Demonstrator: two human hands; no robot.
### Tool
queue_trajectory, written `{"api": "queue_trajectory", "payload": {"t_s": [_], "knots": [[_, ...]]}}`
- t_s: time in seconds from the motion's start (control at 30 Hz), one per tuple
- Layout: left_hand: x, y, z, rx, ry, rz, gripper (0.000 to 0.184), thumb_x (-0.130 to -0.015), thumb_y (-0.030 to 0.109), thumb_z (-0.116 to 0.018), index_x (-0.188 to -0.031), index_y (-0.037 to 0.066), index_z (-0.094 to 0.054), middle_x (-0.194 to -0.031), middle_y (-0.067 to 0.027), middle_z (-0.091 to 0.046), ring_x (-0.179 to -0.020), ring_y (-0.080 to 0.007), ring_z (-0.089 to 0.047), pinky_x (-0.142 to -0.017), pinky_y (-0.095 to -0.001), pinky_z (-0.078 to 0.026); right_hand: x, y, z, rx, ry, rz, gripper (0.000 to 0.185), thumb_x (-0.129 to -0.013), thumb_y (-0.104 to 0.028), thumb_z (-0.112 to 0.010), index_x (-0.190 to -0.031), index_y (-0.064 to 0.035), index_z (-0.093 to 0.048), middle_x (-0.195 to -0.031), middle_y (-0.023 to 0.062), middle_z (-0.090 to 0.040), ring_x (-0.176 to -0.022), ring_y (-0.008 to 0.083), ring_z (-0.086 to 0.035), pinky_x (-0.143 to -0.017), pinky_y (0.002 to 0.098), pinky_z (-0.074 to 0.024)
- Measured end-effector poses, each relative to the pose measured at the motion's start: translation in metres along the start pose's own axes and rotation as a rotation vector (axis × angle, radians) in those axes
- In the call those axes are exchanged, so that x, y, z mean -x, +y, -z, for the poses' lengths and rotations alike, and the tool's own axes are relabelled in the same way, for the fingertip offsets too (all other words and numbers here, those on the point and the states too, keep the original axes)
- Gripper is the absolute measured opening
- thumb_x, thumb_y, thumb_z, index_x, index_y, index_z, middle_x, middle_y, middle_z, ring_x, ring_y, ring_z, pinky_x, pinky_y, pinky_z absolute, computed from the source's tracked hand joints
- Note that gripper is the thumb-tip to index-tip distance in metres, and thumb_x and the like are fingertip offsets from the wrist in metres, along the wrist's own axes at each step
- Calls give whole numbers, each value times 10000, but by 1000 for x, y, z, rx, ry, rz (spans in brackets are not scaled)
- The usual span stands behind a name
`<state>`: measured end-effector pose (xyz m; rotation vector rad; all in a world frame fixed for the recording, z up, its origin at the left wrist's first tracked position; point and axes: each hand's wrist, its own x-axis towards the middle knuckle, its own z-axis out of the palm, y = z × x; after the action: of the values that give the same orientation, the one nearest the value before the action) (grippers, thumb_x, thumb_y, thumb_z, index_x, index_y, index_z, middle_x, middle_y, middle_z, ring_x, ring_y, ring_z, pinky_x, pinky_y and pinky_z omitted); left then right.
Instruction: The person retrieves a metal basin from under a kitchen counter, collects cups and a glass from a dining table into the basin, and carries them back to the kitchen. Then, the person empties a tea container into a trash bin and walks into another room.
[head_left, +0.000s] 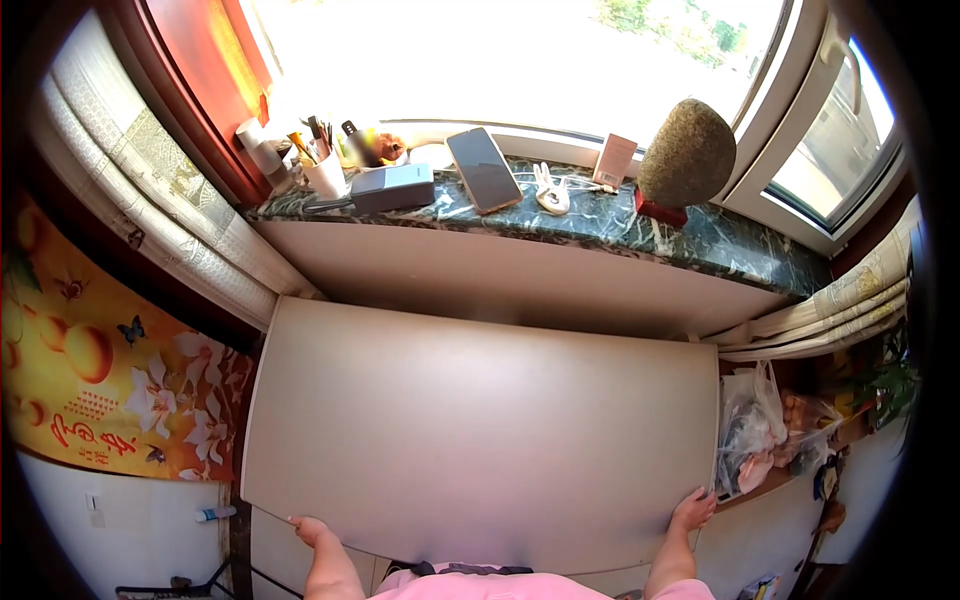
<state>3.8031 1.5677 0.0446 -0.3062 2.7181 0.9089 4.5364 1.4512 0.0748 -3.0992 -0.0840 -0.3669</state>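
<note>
A wide pale tabletop [480, 420] with a smooth, slightly shiny surface spreads in front of me below the window sill. Its near left edge is in my left hand [314, 532], thumb on the upper side and the other fingers hidden underneath. At the near right corner, my right hand [692, 512] grips the edge, with fingers laid along the corner. Both forearms reach forward from pink sleeves. What supports the tabletop is mostly hidden beneath it.
The dark marble sill [590, 222] holds a phone [484, 170], a grey box [394, 187], a cup of pens [325, 177], a white rabbit-shaped item [551, 190] and a rounded stone [686, 153]. Plastic bags [750, 430] sit at right; curtains [165, 190] hang left.
</note>
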Motion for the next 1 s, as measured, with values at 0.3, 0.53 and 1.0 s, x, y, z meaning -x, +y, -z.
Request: {"api": "queue_trajectory", "payload": {"t_s": [0.3, 0.53, 1.0], "knots": [[9, 7, 5, -29, -15, 11, 721, -872, 523, -223, -1119, -109, -468, -1140, -284, -487, -1057, -404, -469, -910, -405, -380, 1, -1, 5, 10, -18, 5, 459, -864, -417, -400, -1195, -101, -438, -1222, 124, -451, -1117, 319, -421, -892, 467, -345], [2, 1, 1, 29, -43, 2, 720, -872, 521, -226, -1124, -111, -462, -1142, -286, -484, -1057, -403, -470, -913, -404, -379, -1, 3, -1, 8, -12, 13, 463, -864, -420, -394, -1200, -103, -435, -1231, 117, -448, -1125, 316, -417, -895, 473, -341], [33, 21, 12, 275, -217, 106, 682, -897, 500, -226, -1111, -94, -484, -1147, -173, -524, -1024, -298, -515, -866, -363, -432, -3, 9, -9, -11, 22, -6, 451, -856, -396, -415, -1183, -87, -448, -1207, 121, -465, -1116, 308, -424, -870, 492, -348]]}}
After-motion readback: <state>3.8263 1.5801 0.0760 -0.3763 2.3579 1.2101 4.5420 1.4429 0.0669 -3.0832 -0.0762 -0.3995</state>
